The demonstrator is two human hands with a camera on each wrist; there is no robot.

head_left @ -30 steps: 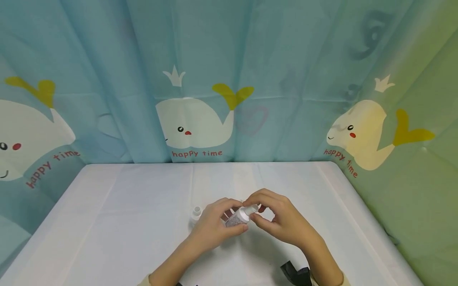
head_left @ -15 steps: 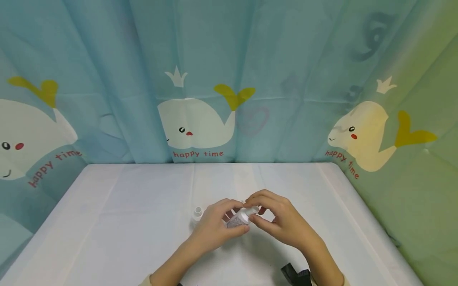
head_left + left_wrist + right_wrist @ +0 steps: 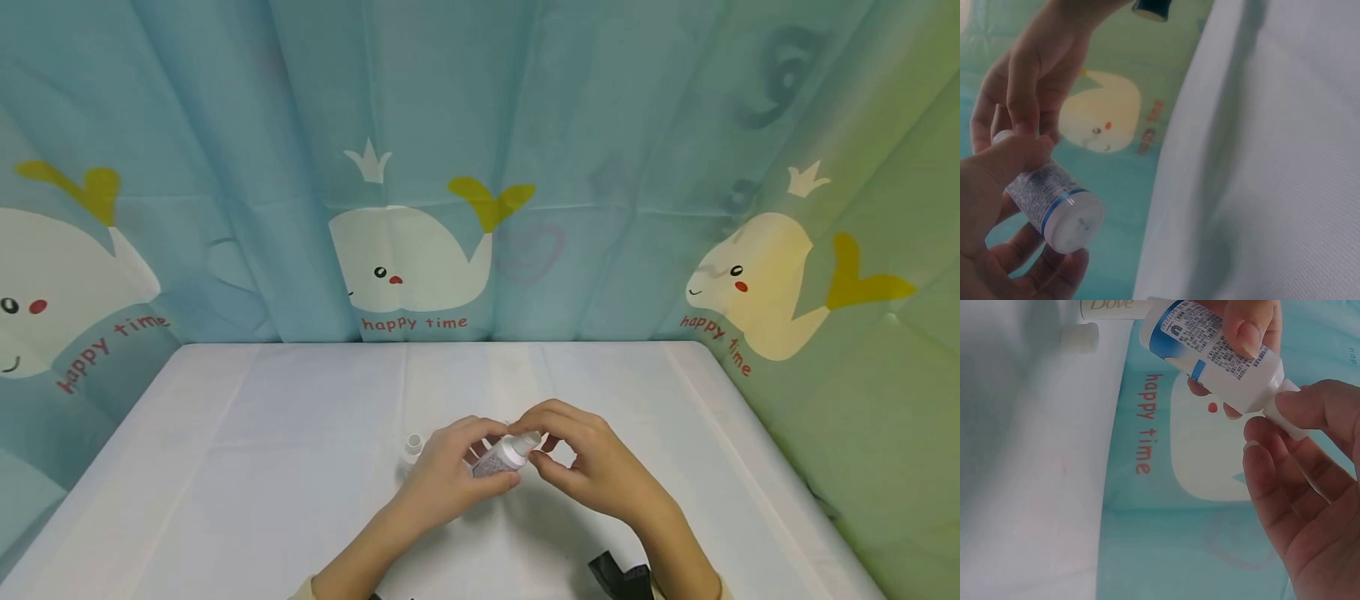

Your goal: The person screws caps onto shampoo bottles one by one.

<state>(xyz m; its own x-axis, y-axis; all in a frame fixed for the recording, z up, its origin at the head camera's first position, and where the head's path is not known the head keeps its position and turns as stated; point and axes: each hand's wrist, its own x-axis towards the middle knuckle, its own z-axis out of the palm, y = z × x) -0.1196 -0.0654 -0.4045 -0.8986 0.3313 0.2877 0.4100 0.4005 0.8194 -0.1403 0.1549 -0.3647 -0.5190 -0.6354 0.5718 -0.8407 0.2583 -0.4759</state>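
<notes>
My left hand [image 3: 448,473] grips a small white plastic bottle [image 3: 1219,353] round its body. The bottle is tilted, with its neck end toward my right hand [image 3: 588,454] and its base [image 3: 1075,224] facing the left wrist camera. Small dark print and blue areas cover its label. At the neck end, the thumb and forefinger of my right hand pinch the white cap [image 3: 1286,412]; whether it is seated on the neck is hard to see. Beside my left hand, a second white bottle [image 3: 412,448] stands on the table with its neck uncovered, partly hidden behind that hand.
In the right wrist view, a loose white cap [image 3: 1080,339] lies on the table close to a container marked Dove [image 3: 1116,309]. The white table [image 3: 300,400] ends at a blue-green curtain [image 3: 600,125] printed with whales. Dark straps [image 3: 622,577] show by my right forearm.
Both hands stay in nearly the same place. The right thumb and fingers shift slightly at the bottle's cap, while the left hand keeps its hold.
</notes>
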